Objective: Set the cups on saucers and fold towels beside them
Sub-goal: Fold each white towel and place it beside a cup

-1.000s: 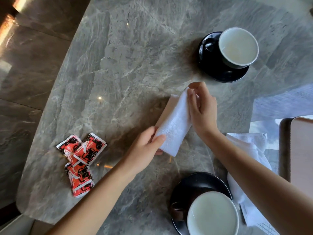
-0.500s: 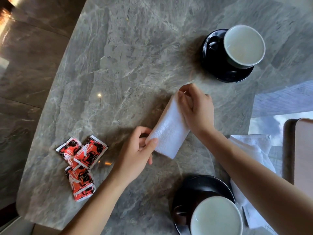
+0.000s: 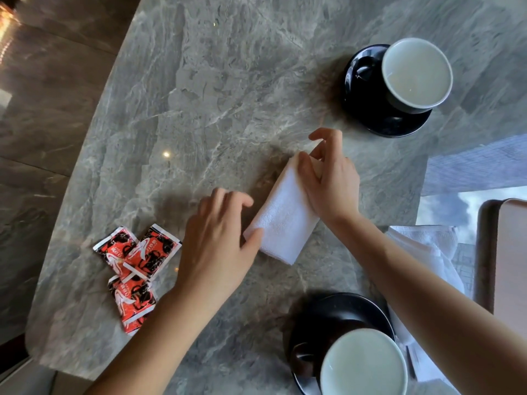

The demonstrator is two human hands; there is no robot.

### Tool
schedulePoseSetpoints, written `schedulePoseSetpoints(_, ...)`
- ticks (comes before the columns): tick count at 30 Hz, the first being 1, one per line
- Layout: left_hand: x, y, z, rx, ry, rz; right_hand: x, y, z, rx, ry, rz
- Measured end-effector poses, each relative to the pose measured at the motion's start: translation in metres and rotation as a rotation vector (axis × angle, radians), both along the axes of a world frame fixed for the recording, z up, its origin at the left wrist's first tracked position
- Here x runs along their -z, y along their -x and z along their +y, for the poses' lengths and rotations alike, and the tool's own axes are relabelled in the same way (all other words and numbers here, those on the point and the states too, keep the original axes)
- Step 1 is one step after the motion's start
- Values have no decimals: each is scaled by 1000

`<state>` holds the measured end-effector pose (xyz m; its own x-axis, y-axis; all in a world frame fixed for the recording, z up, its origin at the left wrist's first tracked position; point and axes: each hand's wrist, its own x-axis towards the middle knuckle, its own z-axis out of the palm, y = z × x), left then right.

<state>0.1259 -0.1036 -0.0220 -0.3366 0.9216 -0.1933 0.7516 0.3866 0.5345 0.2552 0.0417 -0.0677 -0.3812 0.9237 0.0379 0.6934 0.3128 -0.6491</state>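
A white towel (image 3: 282, 220), folded into a narrow rectangle, lies slanted on the grey marble table (image 3: 216, 89). My right hand (image 3: 328, 178) presses on its far end, fingers curled over the top corner. My left hand (image 3: 219, 238) hovers at its near left corner, thumb touching the edge, fingers spread. At the far right a dark cup (image 3: 416, 74) with a pale inside stands on a black saucer (image 3: 368, 109). A second cup (image 3: 362, 363) sits on another black saucer (image 3: 328, 312) at the near edge.
Three red sachets (image 3: 134, 269) lie at the near left of the table. A second white towel (image 3: 427, 252) lies unfolded under my right forearm. A brown tray (image 3: 507, 252) is at the right edge. The table drops to a dark floor on the left.
The towel has come down flat onto the table. My left hand let go of its near corner and spread its fingers. My right hand shifted to press the far end.
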Motion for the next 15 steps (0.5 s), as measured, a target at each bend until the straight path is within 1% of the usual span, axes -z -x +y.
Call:
schedulePoseSetpoints(2, -9, -18, 0, 85, -154, 41, 0, 0, 0, 10, 5, -6)
schedulePoseSetpoints(3, -9, -29, -2, 153, -177, 41, 0, 0, 0, 14, 8, -7)
schedulePoseSetpoints(4, -7, -41, -5, 232, -156, 56, -1, 1, 0, 18, 11, -8)
schedulePoseSetpoints(6, 4, -57, -14, 377, -30, 151, -4, 1, -1, 16, 16, -15)
schedulePoseSetpoints(8, 17, -59, -20, 456, 66, 250, -11, 1, 0, -8, -25, -49)
schedulePoseSetpoints(12, 32, -58, -23, 483, 77, 289, -22, 8, -3, -123, -211, -212)
schedulePoseSetpoints(15, 38, -62, -25, 481, 79, 296, -21, 18, -10, -244, -220, -297)
